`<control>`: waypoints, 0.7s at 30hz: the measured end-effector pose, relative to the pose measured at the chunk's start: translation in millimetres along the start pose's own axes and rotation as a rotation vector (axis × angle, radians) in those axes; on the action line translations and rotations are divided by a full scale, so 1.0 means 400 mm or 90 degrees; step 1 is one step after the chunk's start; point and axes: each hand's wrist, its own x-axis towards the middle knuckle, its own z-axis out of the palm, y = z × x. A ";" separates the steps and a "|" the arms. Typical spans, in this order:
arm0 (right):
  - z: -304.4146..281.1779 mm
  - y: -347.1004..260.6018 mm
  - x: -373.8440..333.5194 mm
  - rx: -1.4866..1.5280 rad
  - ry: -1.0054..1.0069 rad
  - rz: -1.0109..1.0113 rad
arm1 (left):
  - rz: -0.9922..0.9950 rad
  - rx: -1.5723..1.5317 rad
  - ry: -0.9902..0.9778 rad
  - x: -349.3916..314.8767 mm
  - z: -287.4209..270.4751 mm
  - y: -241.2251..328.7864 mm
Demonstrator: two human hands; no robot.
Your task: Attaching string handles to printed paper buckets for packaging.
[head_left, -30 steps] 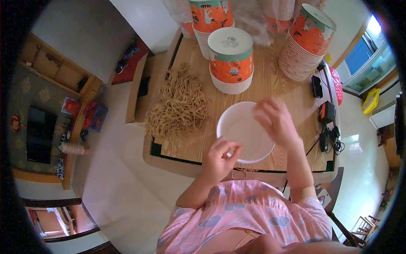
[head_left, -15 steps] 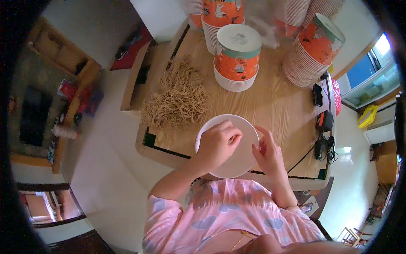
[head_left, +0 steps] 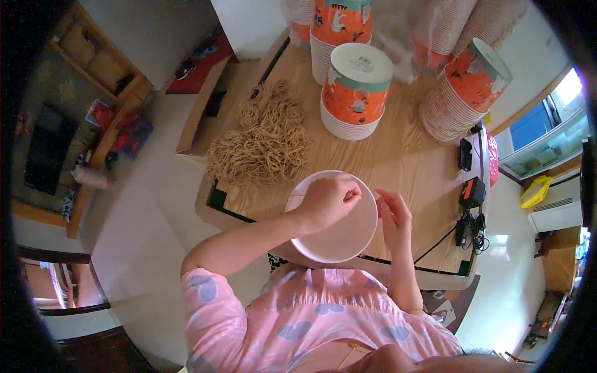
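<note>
A white paper bucket (head_left: 339, 242) stands with its mouth up at the table's near edge. Over its mouth, my left hand (head_left: 329, 202) is closed, with a bit of thin brown cord showing at its fingertips. A fine strand also runs from the bucket's left rim toward this hand. My right hand (head_left: 395, 217) is at the bucket's right rim, its thumb and fingers drawn together; whether they pinch the rim or something small is too unclear to tell. Left of the bucket lies a heap of brown paper cords (head_left: 261, 143).
Stacked orange and green paper buckets (head_left: 356, 93) stand upside down beyond the bucket, with another stack (head_left: 463, 93) leaning at the far right. A black adapter (head_left: 472, 193) and cables (head_left: 472, 230) lie along the right edge. A cardboard box (head_left: 208, 105) sits beyond the left edge.
My left hand has shifted slightly to the right over the bucket, and its forearm lies flatter. The fingers of my right hand have come closer together. The whole view has shifted slightly.
</note>
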 end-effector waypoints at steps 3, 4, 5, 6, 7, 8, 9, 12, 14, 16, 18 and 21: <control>0.001 0.015 0.024 0.000 -0.001 0.003 | -0.017 0.011 -0.011 0.004 0.008 0.010; 0.002 0.018 0.027 0.004 -0.011 0.002 | -0.035 0.008 -0.020 0.003 0.009 0.012; 0.003 0.020 0.029 0.004 -0.011 0.001 | -0.053 0.004 -0.030 0.003 0.010 0.013; 0.004 0.021 0.030 0.013 -0.015 0.009 | -0.053 0.005 -0.030 0.002 0.014 0.011; 0.005 0.022 0.030 0.022 -0.018 0.017 | -0.052 0.009 -0.027 0.001 0.018 0.008; 0.005 0.024 0.032 0.022 -0.017 0.017 | -0.052 0.013 -0.024 0.002 0.020 0.006; 0.005 0.027 0.033 0.021 -0.020 0.006 | -0.051 0.014 -0.025 0.003 0.020 0.008; 0.005 0.020 0.033 0.027 -0.022 0.019 | -0.038 0.022 -0.008 0.007 0.021 0.010; 0.006 0.013 0.035 0.034 -0.023 0.042 | -0.008 0.024 0.011 0.007 0.023 0.005; 0.005 0.011 0.037 0.009 -0.031 0.060 | -0.007 0.029 0.009 0.007 0.024 0.002; 0.006 0.013 0.039 0.008 -0.034 0.049 | -0.006 0.034 0.006 0.007 0.024 0.003; 0.005 0.016 0.042 0.015 -0.039 0.040 | -0.033 0.042 -0.016 0.008 0.025 0.005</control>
